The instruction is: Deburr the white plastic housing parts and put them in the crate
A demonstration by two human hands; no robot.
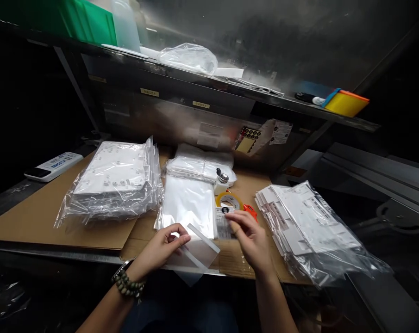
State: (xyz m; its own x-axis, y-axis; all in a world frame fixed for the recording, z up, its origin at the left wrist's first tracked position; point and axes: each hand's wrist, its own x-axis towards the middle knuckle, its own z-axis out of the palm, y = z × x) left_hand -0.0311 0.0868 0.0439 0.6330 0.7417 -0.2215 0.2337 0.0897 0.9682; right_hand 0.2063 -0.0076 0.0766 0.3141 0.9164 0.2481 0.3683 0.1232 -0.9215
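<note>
Fingers of your left hand (167, 244), head view: thumb and index pinched together on a clear bag (201, 252) with 2 pale strips. Bag sits at the near edge, center, 1 corner poking past it. Your right hand (253, 240) is to its right, fingers curled together at a small printed sheet (225, 226) with 1 black round sticker (225, 210); can't tell if they grip it. Just beyond the bag, a flat stack of clear bags (188, 201); farther back, a bundle of bags (198, 165). Right of those, 1 yellow tape roll (236, 200) and an orange-red item (251, 212). Left: a pile of wrapped white pieces (108, 169) on cardboard (32, 215). Right: more wrapped pieces (306, 217). Far shelf (181, 74): green bin (87, 21) left, yellow box (346, 103) right.
</note>
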